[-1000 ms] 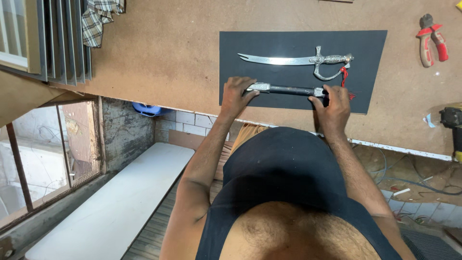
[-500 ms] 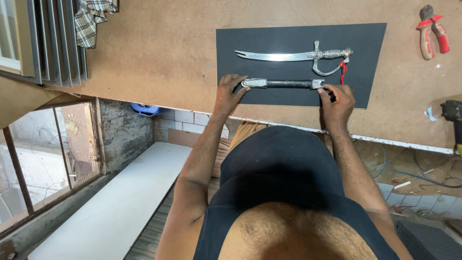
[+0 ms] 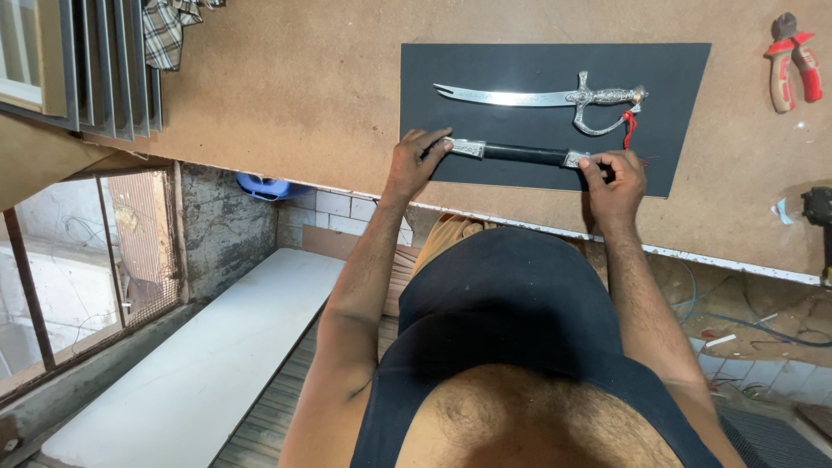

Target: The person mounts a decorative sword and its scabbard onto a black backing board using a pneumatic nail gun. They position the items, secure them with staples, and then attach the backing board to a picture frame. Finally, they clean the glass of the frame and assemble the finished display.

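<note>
A black scabbard with silver fittings lies along the near edge of a dark mat on the brown worktop. My left hand pinches its silver tip end. My right hand is closed around its other end, hiding the mouth. Beyond the scabbard, apart from it, a curved bare sword rests on the mat, with an ornate silver hilt and a red tassel at the right.
Red-handled pliers lie on the worktop at the far right, and a dark power tool sits at the right edge. A checked cloth hangs at the top left. Below the table edge are a white bench and a blue object.
Both hands stay on the ends of the scabbard, which keeps its place below the sword. The view has shifted slightly.
</note>
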